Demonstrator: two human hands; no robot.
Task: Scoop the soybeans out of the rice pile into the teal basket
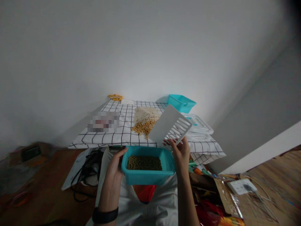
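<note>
One teal tub (148, 178) of green beans (144, 163) sat clamped in the left hand (115, 164) before the table's near edge (117, 142); the right hand (181, 154) pinched a slotted white panel (167, 123).

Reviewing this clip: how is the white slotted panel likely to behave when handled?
Probably fairly stiff: the panel looks flat though the right hand holds it only near its slotted end. Likely light, being thin and slotted. Its smooth-looking face may be slippery.
</note>
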